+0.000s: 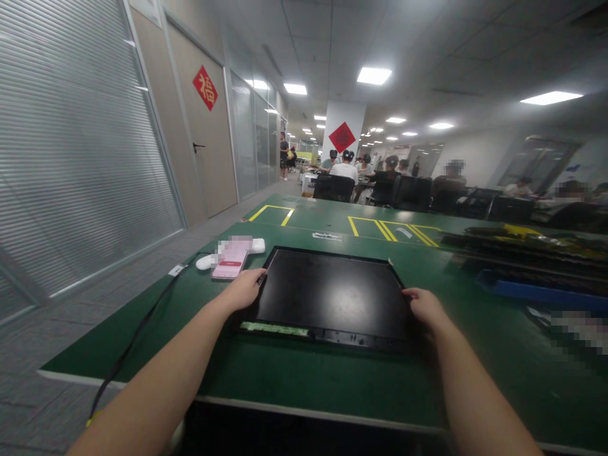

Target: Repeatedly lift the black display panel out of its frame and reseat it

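Observation:
A flat black display panel (327, 291) lies face up over the green table, with a thin dark frame around it. Along its near edge runs a strip of green circuit board (274, 329). My left hand (244, 288) grips the panel's left edge, thumb on top and the other fingers hidden beneath. On the opposite side my right hand (425, 307) holds the right edge in the same way. Whether the near edge touches the table or is slightly raised, I cannot tell.
A phone (230, 263) on a white stand is left of the panel, near a black cable (142, 323). A small packet (327, 236) lies beyond the panel. Stacked dark parts (522, 250) and a blue tray (536, 288) stand at the right. Several people sit farther back.

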{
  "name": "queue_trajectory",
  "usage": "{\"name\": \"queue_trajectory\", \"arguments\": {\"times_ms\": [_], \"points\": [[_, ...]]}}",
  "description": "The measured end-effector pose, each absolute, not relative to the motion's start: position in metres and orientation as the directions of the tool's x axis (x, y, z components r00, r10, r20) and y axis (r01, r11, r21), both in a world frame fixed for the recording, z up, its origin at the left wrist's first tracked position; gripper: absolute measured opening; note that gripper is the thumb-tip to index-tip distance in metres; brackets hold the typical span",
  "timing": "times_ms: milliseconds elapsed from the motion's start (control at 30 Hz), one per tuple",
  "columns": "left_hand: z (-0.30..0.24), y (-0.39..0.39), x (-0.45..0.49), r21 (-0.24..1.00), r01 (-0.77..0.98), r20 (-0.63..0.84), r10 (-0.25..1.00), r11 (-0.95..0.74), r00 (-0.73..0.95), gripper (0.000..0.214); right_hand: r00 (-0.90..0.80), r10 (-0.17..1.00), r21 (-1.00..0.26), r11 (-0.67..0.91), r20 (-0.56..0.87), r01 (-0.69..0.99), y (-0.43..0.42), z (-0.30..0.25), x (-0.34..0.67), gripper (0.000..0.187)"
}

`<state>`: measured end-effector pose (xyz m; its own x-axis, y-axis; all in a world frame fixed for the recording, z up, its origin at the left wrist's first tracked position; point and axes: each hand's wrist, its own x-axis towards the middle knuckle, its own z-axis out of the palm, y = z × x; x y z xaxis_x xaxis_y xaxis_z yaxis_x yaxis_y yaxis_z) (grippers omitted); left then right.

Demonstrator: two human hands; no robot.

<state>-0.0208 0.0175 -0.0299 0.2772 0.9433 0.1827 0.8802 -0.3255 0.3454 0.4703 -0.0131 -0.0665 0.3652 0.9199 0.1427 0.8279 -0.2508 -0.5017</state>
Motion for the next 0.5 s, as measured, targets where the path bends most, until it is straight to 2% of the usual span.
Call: {"name": "queue_trajectory", "arguments": {"times_ms": [167,500], "points": [[-0.0276,0.0155,-0.018,0.392,0.88,0.15,0.962,-0.268,0.226,0.058,0.425,0.904,-0.617,-0.313,0.04,0.722,-0.0109,-0.0661,0.4666,0.053],[-0.0248,0.0136,-0.0186,0.515,0.83,0.126,0.976,-0.217,0.176,0.057,0.425,0.905,-0.68,-0.302,0.015,0.668,-0.0091,-0.0682,0.4672,0.051]]}}
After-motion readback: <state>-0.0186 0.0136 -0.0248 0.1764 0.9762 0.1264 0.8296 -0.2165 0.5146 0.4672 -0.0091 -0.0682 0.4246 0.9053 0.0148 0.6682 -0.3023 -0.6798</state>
